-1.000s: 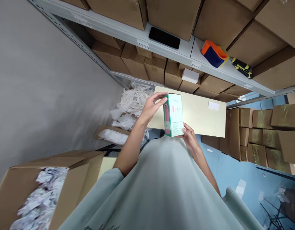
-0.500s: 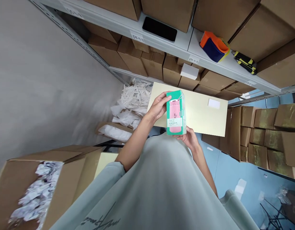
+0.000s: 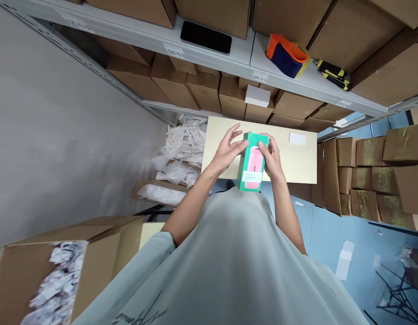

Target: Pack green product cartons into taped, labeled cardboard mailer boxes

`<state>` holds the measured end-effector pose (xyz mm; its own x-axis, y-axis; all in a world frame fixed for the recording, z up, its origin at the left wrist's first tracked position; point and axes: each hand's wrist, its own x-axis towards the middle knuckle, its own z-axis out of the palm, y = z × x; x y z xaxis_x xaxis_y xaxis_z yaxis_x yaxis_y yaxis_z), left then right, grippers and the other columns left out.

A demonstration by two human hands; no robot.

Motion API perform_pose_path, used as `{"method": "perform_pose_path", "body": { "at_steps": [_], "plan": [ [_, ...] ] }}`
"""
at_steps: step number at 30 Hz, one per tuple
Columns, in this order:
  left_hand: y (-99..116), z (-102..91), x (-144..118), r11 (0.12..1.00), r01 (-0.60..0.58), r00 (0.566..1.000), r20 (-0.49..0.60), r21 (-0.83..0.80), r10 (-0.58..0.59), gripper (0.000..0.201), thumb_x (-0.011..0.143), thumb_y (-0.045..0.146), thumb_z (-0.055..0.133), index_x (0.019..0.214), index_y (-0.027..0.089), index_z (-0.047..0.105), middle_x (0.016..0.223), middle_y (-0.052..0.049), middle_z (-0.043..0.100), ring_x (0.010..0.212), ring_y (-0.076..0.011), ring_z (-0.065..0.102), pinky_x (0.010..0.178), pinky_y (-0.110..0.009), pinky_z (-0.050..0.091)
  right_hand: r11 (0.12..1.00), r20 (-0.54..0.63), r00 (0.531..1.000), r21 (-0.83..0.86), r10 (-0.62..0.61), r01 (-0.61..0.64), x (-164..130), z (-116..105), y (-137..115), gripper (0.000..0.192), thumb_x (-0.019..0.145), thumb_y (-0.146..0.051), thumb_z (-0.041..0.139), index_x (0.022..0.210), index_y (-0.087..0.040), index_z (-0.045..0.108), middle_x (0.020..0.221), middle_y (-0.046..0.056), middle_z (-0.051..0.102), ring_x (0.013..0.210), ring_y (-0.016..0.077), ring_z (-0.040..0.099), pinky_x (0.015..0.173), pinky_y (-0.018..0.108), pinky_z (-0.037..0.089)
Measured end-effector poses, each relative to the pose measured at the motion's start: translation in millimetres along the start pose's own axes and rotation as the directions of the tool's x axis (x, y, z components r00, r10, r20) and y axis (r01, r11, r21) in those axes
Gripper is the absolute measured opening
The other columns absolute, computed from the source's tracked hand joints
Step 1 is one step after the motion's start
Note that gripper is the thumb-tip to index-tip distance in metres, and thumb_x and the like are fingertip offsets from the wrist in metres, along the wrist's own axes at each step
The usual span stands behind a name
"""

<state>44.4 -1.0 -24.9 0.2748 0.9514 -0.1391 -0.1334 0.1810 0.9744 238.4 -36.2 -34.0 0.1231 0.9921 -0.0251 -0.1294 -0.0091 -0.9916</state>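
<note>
Right hand (image 3: 270,157) shifting from box (image 3: 252,161) bottom up to far top edge, fingers pinching there. Left hand (image 3: 229,151) loosening, fingers spreading, thumb touching left side. Box now tilting, held above table (image 3: 297,158), front facing up; top end being worked.

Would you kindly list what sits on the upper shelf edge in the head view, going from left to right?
Black phone → orange and blue tape dispenser → black and yellow tool. They lie on the grey shelf, in front of cardboard boxes.
</note>
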Motion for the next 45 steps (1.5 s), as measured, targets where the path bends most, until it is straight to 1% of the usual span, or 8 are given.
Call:
{"method": "perform_pose_path", "body": {
  "at_steps": [3,6,9,20,28,32,41,45],
  "plan": [
    [-18,-12.6,-24,0.959,0.222,0.968,0.156,-0.175,-0.196,0.073,0.086,0.082,0.084,0.136,0.029,0.076,0.146,-0.017,0.077,0.128,-0.0338,0.079,0.094,-0.045,0.069,0.998,-0.051,0.998,0.050,0.044,-0.042,3,-4,4,0.076,0.094,-0.086,0.073,0.146,-0.032,0.062,0.135,0.008,0.076,0.126,0.0304,0.074,0.105,0.045,0.066],
    [-40,-20.9,-53,0.832,0.485,0.844,0.395,-0.271,-0.363,0.069,0.082,0.080,0.086,0.120,0.023,0.081,0.123,-0.019,0.085,0.111,-0.0387,0.085,0.089,-0.052,0.071,0.988,-0.069,0.993,0.124,0.100,-0.091,3,-5,7,0.082,0.094,-0.091,0.069,0.151,-0.032,0.060,0.137,0.010,0.077,0.129,0.0324,0.074,0.105,0.048,0.067],
    [-55,-19.3,-75,0.782,0.550,0.799,0.454,-0.292,-0.393,0.068,0.077,0.064,0.096,0.130,0.024,0.080,0.120,-0.016,0.087,0.106,-0.0380,0.086,0.087,-0.052,0.072,0.977,-0.071,0.989,0.180,0.128,-0.114,2,-2,11,0.083,0.095,-0.092,0.065,0.154,-0.033,0.060,0.141,0.010,0.077,0.133,0.0332,0.074,0.107,0.050,0.067],
    [-40,-16.6,-79,0.917,0.348,0.936,0.122,-0.197,-0.329,0.070,0.070,0.053,0.107,0.118,0.026,0.063,0.120,-0.007,0.085,0.106,-0.0278,0.086,0.092,-0.041,0.073,0.999,-0.043,0.999,-0.036,0.018,-0.019,-7,-12,4,0.090,0.095,-0.087,0.075,0.168,-0.040,0.052,0.172,0.012,0.059,0.153,0.0319,0.064,0.119,0.052,0.061],
    [-28,2.5,-90,0.947,0.021,0.961,-0.267,0.320,0.069,0.054,0.075,0.041,0.098,0.119,0.025,0.070,0.131,-0.007,0.075,0.120,-0.0255,0.078,0.087,-0.035,0.074,0.888,-0.146,0.967,-0.442,-0.209,0.125,-8,35,8,0.098,0.097,-0.079,0.079,0.180,-0.045,0.039,0.176,0.012,0.054,0.155,0.0382,0.061,0.119,0.058,0.063],
    [-26,2.4,-96,0.923,-0.019,0.956,-0.263,0.384,0.129,0.052,0.078,0.037,0.096,0.123,0.026,0.073,0.136,-0.008,0.073,0.126,-0.0277,0.075,0.094,-0.039,0.074,0.810,-0.104,0.943,-0.548,-0.316,0.210,4,34,9,0.090,0.104,-0.074,0.071,0.182,-0.047,0.034,0.172,0.009,0.059,0.149,0.0342,0.065,0.115,0.056,0.066],
    [-31,-49.7,-90,0.941,0.316,0.948,0.006,-0.124,-0.318,0.082,0.072,0.055,0.104,0.140,0.027,0.067,0.148,-0.013,0.077,0.126,-0.0316,0.079,0.091,-0.037,0.071,0.962,0.045,0.987,-0.223,-0.152,0.158,7,22,5,0.079,0.097,-0.078,0.079,0.161,-0.038,0.055,0.152,0.012,0.070,0.135,0.0298,0.074,0.095,0.042,0.074],
    [-32,-51.8,-89,0.938,0.317,0.948,0.020,-0.140,-0.318,0.090,0.060,0.049,0.110,0.137,0.022,0.073,0.134,-0.014,0.083,0.124,-0.0330,0.080,0.103,-0.043,0.069,0.982,0.108,0.989,-0.152,-0.099,0.115,8,23,8,0.084,0.093,-0.079,0.083,0.160,-0.038,0.055,0.152,0.012,0.071,0.135,0.0312,0.074,0.102,0.047,0.073]
  ]
}}
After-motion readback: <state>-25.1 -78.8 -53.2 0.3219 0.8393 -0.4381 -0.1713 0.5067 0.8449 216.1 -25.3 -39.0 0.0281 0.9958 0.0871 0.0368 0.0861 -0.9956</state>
